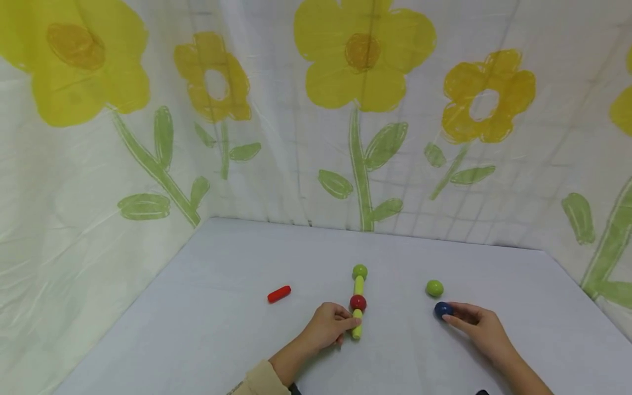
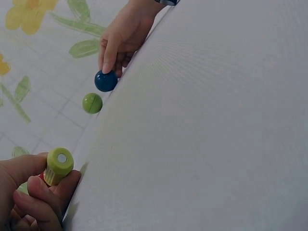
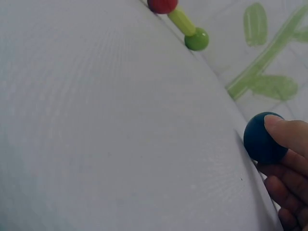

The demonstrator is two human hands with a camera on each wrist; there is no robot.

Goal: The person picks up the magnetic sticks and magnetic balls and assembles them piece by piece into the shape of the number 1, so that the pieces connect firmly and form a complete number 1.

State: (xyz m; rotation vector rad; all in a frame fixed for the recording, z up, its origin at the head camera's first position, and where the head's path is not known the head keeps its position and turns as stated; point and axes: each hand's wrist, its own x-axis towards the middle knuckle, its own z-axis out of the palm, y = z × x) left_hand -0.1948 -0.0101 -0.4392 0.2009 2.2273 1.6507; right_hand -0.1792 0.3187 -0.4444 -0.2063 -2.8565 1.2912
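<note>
My left hand (image 1: 327,326) pinches the near yellow-green rod (image 1: 357,331) of a joined chain on the table. From that rod the chain runs away from me through a red ball (image 1: 357,302) and a second yellow-green rod (image 1: 359,285) to a green ball (image 1: 360,271). In the left wrist view the held rod (image 2: 60,166) turns its end, with a round silvery spot, toward the camera. Over to the right, my right hand (image 1: 481,328) holds a dark blue ball (image 1: 443,310) between thumb and fingers; the right wrist view shows the thumb pressed on this ball (image 3: 264,139).
A loose green ball (image 1: 434,288) lies just beyond the blue one. To the left of the chain is a short red rod (image 1: 279,294). The white table (image 1: 207,329) ends at a hanging sheet (image 1: 276,164) printed with yellow flowers.
</note>
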